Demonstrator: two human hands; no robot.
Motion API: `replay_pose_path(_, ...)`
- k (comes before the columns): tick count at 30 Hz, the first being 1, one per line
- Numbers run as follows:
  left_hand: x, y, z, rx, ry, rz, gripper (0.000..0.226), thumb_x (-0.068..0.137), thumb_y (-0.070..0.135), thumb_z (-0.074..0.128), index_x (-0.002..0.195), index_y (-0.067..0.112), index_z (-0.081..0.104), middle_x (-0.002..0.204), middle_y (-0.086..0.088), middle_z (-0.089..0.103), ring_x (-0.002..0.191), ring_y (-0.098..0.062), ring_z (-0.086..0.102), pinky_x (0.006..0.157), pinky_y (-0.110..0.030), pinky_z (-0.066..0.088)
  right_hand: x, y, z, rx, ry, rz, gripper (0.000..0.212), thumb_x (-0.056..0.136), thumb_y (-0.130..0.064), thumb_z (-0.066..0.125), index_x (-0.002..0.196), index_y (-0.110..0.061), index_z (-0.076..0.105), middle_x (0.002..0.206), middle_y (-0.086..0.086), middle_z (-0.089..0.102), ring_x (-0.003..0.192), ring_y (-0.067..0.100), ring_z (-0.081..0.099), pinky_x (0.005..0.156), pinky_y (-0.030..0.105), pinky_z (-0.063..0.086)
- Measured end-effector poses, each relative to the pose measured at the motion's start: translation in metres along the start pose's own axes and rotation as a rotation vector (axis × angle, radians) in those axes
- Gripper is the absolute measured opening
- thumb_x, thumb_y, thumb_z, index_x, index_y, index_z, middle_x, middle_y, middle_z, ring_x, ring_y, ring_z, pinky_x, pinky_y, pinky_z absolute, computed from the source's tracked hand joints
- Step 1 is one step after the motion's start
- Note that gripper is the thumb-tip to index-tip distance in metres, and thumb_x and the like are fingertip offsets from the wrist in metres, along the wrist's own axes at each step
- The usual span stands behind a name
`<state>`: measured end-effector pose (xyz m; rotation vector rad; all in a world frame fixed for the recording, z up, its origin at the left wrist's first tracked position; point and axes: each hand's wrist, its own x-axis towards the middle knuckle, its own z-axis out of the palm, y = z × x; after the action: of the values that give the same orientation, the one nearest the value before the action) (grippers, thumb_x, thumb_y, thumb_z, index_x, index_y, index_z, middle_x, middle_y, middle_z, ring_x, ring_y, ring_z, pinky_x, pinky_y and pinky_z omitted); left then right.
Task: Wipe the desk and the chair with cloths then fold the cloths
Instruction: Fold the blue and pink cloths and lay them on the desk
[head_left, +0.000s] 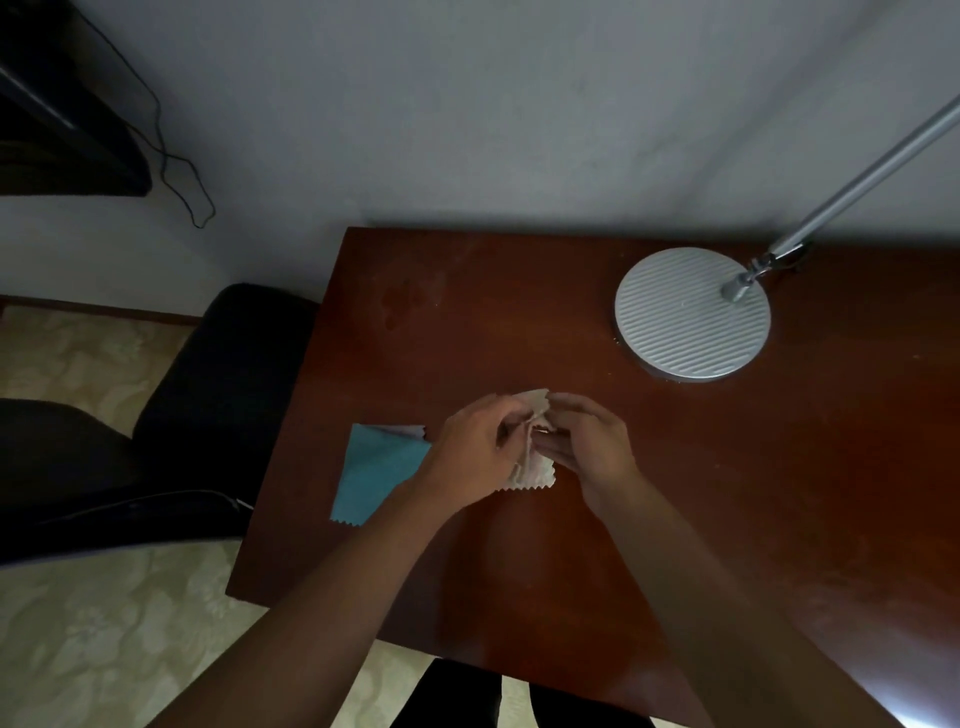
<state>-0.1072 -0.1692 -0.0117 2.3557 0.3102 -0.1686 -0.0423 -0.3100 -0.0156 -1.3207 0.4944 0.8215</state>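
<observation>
A small beige cloth (535, 470) with zigzag edges is bunched between my two hands over the middle of the dark brown desk (727, 467). My left hand (475, 447) pinches its left side and my right hand (587, 441) pinches its right side; most of the cloth is hidden by my fingers. A blue cloth (371, 475) lies flat on the desk just left of my left hand, with a pale layer showing at its top edge. The black chair (208, 395) stands left of the desk.
A round ribbed silver lamp base (691, 314) with a slanted metal pole (862, 176) sits at the desk's back right. The wall is right behind the desk. A black cable (171, 171) hangs at the upper left. Patterned floor shows below.
</observation>
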Motion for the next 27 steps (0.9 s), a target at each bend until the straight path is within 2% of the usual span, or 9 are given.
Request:
replay_pose_path(4,0.005,0.027,-0.041,-0.208,0.11,-0.081,0.018,0.093,0.019,0.064,0.109,0.023,0.068,0.089,0.011,0.069,0.08,-0.001,0.065,0.071,-0.018,0.051,-0.024,-0.037,0.016,0.016,-0.218,-0.091,0.027,0.091,0.0,0.054,0.113,-0.003,0.069,0.098,0.012,0.076,0.096,0.021,0.073,0.089,0.033,0.057)
replay_pose_path(7,0.011,0.051,-0.085,-0.283,0.207,-0.03,0.01,0.088,0.024,0.067,0.097,0.024,0.072,0.081,0.007,0.071,0.073,-0.005,0.066,0.066,-0.021,0.051,-0.044,-0.074,0.035,-0.105,-0.293,-0.306,0.02,0.087,0.0,0.066,0.104,-0.008,0.073,0.095,0.01,0.076,0.092,0.017,0.072,0.088,0.031,0.057)
replay_pose_path(10,0.014,0.072,-0.126,-0.311,0.315,0.049,0.018,0.084,0.037,0.068,0.086,0.02,0.073,0.076,0.009,0.07,0.071,-0.006,0.065,0.067,-0.025,0.051,-0.061,-0.106,0.056,-0.251,-0.224,-0.558,0.011,0.086,-0.007,0.072,0.086,-0.017,0.075,0.082,0.003,0.077,0.081,0.019,0.072,0.089,0.045,0.057)
replay_pose_path(12,0.015,0.085,-0.146,-0.311,0.327,0.072,0.01,0.088,0.03,0.071,0.084,0.023,0.075,0.078,0.011,0.071,0.072,-0.004,0.064,0.069,-0.022,0.049,-0.071,-0.123,0.063,-0.334,-0.19,-0.717,0.012,0.089,-0.014,0.071,0.081,-0.022,0.076,0.081,-0.001,0.076,0.08,0.02,0.073,0.084,0.049,0.058)
replay_pose_path(16,0.009,0.109,-0.187,-0.3,0.301,0.13,0.018,0.091,0.023,0.071,0.077,0.035,0.073,0.081,0.016,0.072,0.076,0.001,0.065,0.071,-0.018,0.049,-0.097,-0.152,0.071,-0.461,-0.134,-0.935,0.006,0.087,-0.028,0.071,0.083,-0.027,0.075,0.076,-0.008,0.073,0.073,0.016,0.07,0.075,0.046,0.058)
replay_pose_path(19,0.002,0.124,-0.214,-0.321,0.253,0.168,0.018,0.093,0.022,0.068,0.08,0.034,0.075,0.083,0.015,0.073,0.078,-0.001,0.066,0.072,-0.021,0.049,-0.115,-0.17,0.076,-0.566,-0.124,-1.045,0.01,0.089,-0.024,0.07,0.081,-0.028,0.073,0.072,-0.012,0.069,0.068,0.008,0.064,0.067,0.033,0.054)
replay_pose_path(21,-0.003,0.13,-0.227,-0.359,0.228,0.167,0.018,0.095,0.022,0.066,0.083,0.026,0.077,0.079,0.012,0.072,0.074,-0.002,0.065,0.069,-0.021,0.048,-0.125,-0.176,0.081,-0.64,-0.097,-1.122,0.011,0.089,-0.022,0.07,0.08,-0.027,0.072,0.07,-0.015,0.066,0.066,0.005,0.06,0.063,0.024,0.048)
replay_pose_path(23,-0.006,0.132,-0.236,-0.363,0.235,0.163,0.017,0.095,0.024,0.065,0.084,0.02,0.078,0.075,0.012,0.071,0.07,-0.003,0.063,0.068,-0.024,0.045,-0.132,-0.178,0.086,-0.706,-0.05,-1.213,0.009,0.09,-0.024,0.069,0.081,-0.026,0.07,0.071,-0.015,0.065,0.068,0.008,0.06,0.063,0.025,0.047)
replay_pose_path(27,-0.012,0.134,-0.247,-0.271,0.24,0.19,0.021,0.096,0.029,0.063,0.082,0.027,0.078,0.07,0.013,0.068,0.066,-0.003,0.06,0.065,-0.026,0.045,-0.139,-0.177,0.096,-0.759,0.003,-1.316,0.006,0.091,-0.024,0.068,0.086,-0.023,0.071,0.077,-0.014,0.066,0.07,0.009,0.061,0.064,0.032,0.051)
